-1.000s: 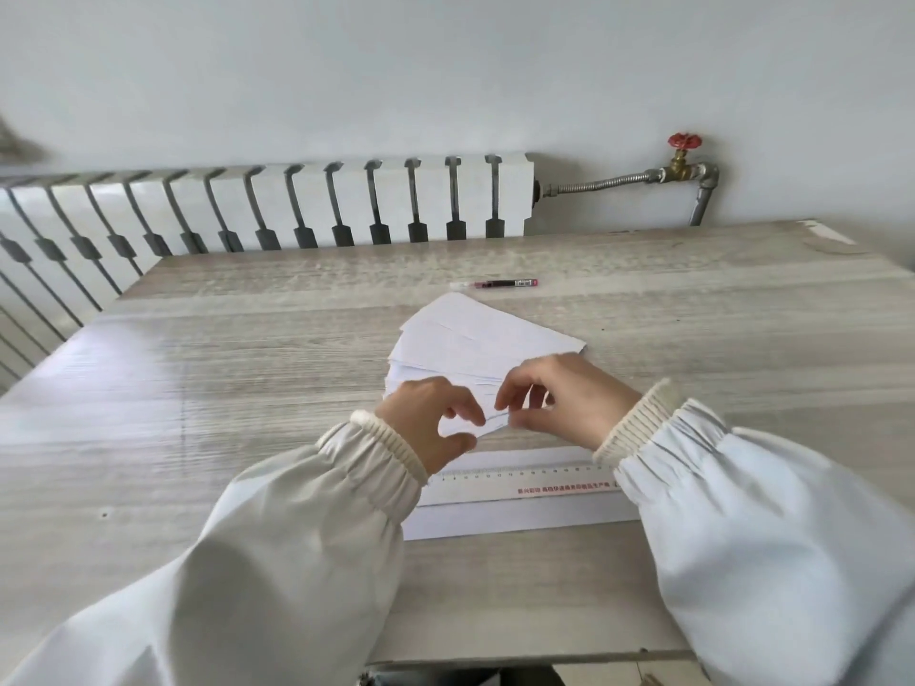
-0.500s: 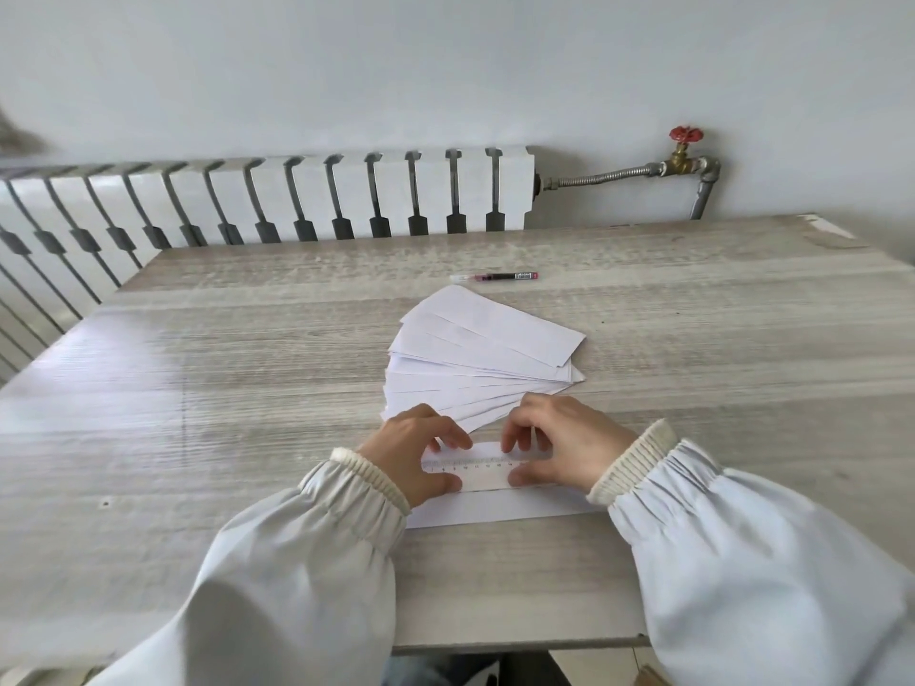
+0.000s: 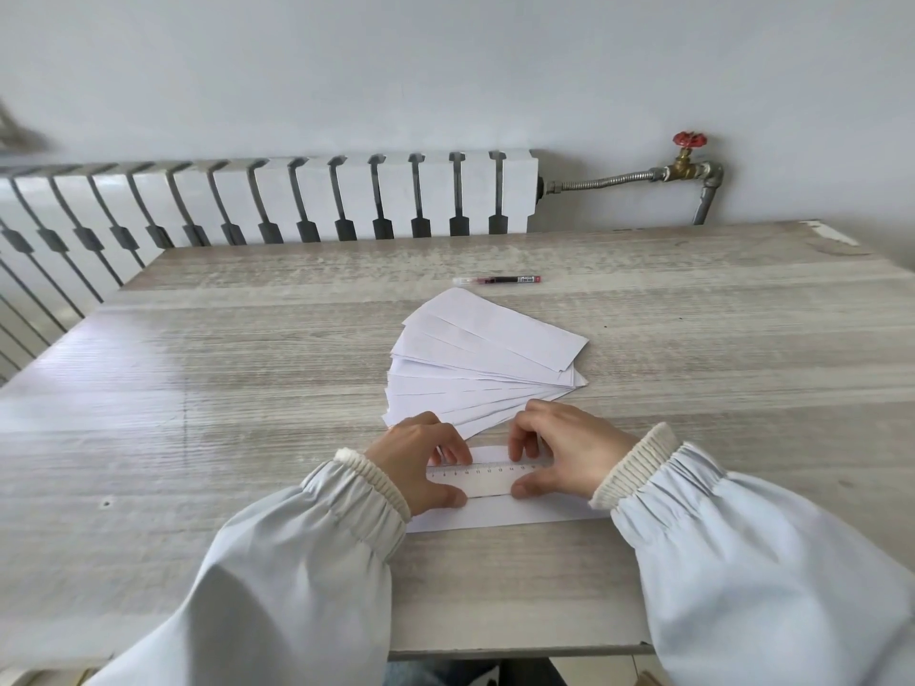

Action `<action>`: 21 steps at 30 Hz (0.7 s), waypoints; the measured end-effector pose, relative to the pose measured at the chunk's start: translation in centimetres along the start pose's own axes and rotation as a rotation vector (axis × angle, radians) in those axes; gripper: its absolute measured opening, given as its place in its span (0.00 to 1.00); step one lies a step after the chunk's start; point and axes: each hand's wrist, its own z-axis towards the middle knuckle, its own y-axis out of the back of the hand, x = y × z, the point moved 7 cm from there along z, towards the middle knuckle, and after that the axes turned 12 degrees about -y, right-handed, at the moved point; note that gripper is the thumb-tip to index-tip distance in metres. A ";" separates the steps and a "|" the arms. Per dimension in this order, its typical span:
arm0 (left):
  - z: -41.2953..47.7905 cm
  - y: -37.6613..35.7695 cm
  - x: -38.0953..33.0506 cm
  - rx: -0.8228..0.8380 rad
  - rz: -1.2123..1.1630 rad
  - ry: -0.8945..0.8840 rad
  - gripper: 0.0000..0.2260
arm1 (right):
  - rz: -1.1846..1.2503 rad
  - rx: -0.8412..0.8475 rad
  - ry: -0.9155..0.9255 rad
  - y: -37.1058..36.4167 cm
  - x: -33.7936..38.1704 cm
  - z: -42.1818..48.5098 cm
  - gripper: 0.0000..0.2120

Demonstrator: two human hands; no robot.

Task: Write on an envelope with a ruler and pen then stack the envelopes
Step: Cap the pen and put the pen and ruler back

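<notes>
Left hand [image 3: 421, 462] and right hand [image 3: 569, 450]: each grip is pinching an end of the translucent plastic ruler [image 3: 487, 480], squaring it on the single white paper envelope [image 3: 500, 514] beneath, likely as a writing guide. Beyond the grips, the fanned white envelopes [image 3: 485, 363] are lying spread; farther off, the red-and-black pen [image 3: 500, 280] is lying on the grey wood-grain desk [image 3: 223, 388].

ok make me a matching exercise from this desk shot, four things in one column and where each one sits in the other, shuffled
Things:
1. pen
2. ruler
3. fanned envelopes
4. red valve

Places:
A. on the pipe by the wall
B. under both hands, on the single envelope
C. mid-table, just beyond the hands
D. far side of the table, past the fan

Pairs: 1-D, 2-B, 3-C, 4-A
</notes>
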 end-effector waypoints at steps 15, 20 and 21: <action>0.0 0.9 -0.4 -0.052 -0.010 -0.050 0.18 | 0.318 -0.015 -0.012 1.1 -0.5 0.1 0.05; 0.5 3.0 -0.7 -0.176 0.026 -0.062 0.18 | 0.326 -0.010 0.010 2.2 -0.3 0.8 0.05; 0.6 3.3 -0.6 -0.186 0.029 -0.058 0.18 | 0.299 -0.015 0.021 2.4 -0.3 0.8 0.07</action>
